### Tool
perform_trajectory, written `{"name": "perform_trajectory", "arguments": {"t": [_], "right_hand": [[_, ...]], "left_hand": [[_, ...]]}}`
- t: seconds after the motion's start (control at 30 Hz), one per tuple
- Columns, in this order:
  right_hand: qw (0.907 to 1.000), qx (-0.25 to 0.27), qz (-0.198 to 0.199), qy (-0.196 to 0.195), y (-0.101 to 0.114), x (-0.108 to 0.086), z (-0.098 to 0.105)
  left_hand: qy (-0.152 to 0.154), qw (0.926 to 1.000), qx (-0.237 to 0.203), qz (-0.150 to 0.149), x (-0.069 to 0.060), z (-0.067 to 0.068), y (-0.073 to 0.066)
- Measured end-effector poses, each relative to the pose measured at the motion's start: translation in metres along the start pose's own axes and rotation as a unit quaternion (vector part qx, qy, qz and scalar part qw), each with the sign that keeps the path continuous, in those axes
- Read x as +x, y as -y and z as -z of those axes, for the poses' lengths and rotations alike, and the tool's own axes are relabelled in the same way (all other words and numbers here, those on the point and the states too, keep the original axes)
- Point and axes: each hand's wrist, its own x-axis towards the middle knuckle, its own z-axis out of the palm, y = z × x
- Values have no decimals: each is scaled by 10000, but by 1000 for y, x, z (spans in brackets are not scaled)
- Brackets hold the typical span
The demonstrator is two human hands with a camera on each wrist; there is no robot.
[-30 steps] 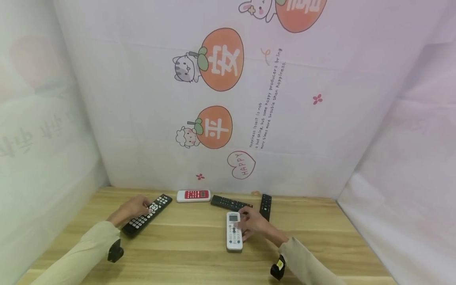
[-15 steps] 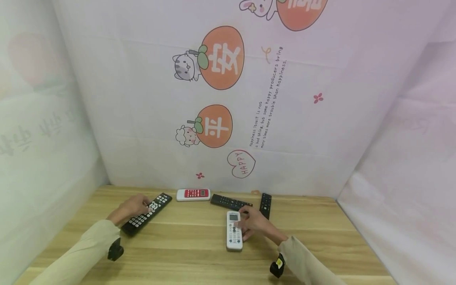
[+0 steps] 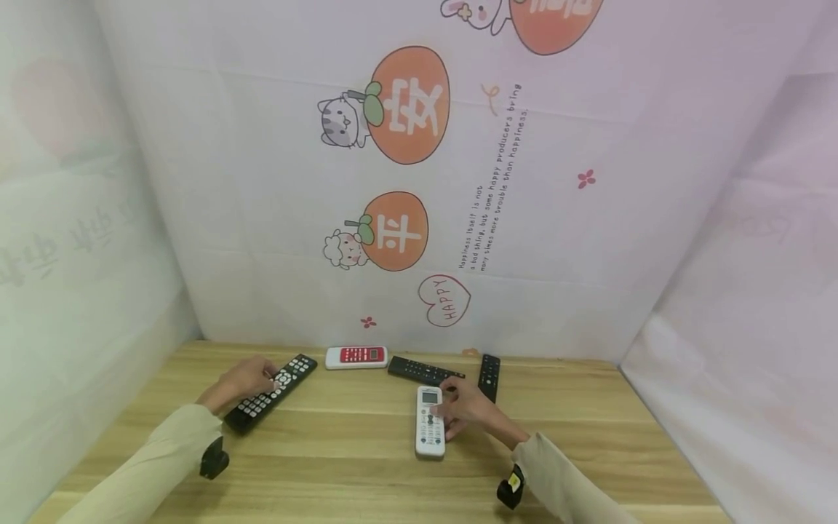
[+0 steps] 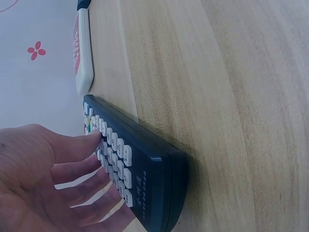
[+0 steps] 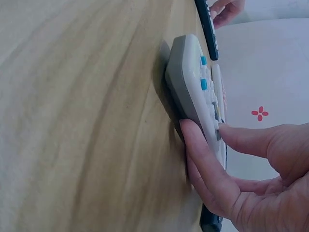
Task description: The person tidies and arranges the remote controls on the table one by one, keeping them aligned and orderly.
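On the left of the table in the head view, my left hand (image 3: 245,381) grips a large black remote (image 3: 247,416) that lies slanted. The left wrist view shows the hand (image 4: 43,174) with its thumb on the white buttons and its fingers along the far edge of the remote (image 4: 157,174). My right hand (image 3: 470,407) holds a white remote (image 3: 430,440) right of centre, screen end toward the wall. In the right wrist view, that hand (image 5: 260,188) has its thumb on the button face and fingers at the side edge of the remote (image 5: 186,82).
By the back wall lie a white-and-red remote (image 3: 334,358) and a black remote (image 3: 412,370), whose right end is near my right fingers. Another black remote (image 3: 488,375) lies behind my right hand. Printed cloth walls (image 3: 262,218) stand around the wooden table (image 3: 340,480).
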Motion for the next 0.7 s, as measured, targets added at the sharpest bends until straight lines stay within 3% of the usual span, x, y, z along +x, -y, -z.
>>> {"name": "perform_trajectory", "arguments": {"t": [0.17,0.27,0.4,0.5,0.7], "right_hand": [[9994,-205,18,-276,3,2,8],[9957,-634,210,-645,2,5,16],[9917,-690,521,-955,-4,11,27],[9924,-397,699,-928,-8,15,34],[9889,-511,977,-995,-11,17,44]], "left_hand": [[-18,10000,41,6,1,-1,0],[-29,9999,90,64,0,-2,-2],[-26,9998,176,120,-1,-2,-4],[-17,9996,254,135,-1,-1,-5],[-11,9994,306,149,0,0,-6]]}}
